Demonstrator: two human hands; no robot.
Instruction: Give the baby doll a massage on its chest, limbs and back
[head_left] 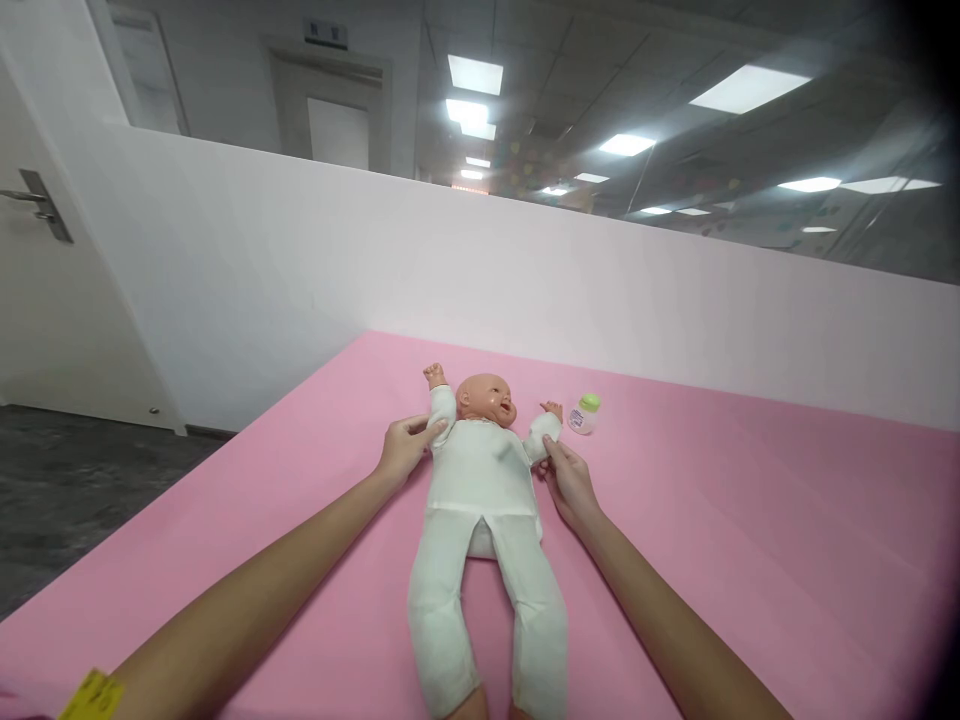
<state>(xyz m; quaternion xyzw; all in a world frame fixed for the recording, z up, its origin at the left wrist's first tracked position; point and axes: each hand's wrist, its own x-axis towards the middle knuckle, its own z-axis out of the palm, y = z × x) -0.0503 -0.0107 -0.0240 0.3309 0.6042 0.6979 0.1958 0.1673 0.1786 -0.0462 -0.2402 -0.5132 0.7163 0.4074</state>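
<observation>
Doll (484,480) supine on pink mat (750,520); left hand (405,447) pinching far-left sleeve, right hand (568,480) pinching right sleeve. Bottle (583,413) lies just beyond right hand; outward sweep likely knocks it.

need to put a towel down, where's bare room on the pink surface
Bare: the pink mat right of the small green-capped bottle, and the stretch left of the left hand. Crowded: around the white-suited baby doll, where the right hand holds its sleeve.
</observation>
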